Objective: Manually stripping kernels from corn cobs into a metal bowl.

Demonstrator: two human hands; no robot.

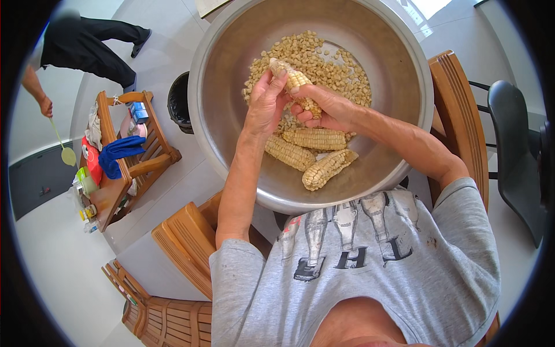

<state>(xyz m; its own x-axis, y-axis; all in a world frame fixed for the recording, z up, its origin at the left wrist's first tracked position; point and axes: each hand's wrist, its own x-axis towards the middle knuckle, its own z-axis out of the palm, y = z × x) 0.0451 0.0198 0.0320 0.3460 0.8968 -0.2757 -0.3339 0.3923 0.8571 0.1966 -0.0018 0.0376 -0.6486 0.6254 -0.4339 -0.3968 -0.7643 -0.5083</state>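
A partly shelled ear of dried corn (299,80) is held between both my hands above a wide metal basin (225,143). My left hand (266,99) grips its upper part, the thumb lying along the cob. My right hand (325,106) wraps the lower part, with its thumb pressed on the kernels. Below my hands, three more ears rest in the basin: one corn ear (316,138) lies crosswise, a second corn ear (289,152) slants at the left, and a third corn ear (329,169) is nearest my body. Loose corn kernels (299,47) cover much of the basin's floor.
A black-lined bin (180,102) stands left of the basin. Farther left, a wooden rack (147,167) carries a blue cloth (119,154) and several packages. Another person (82,47) holds a fly swatter (67,154). Wooden chair arms (461,130) and a dark chair (516,152) are at right.
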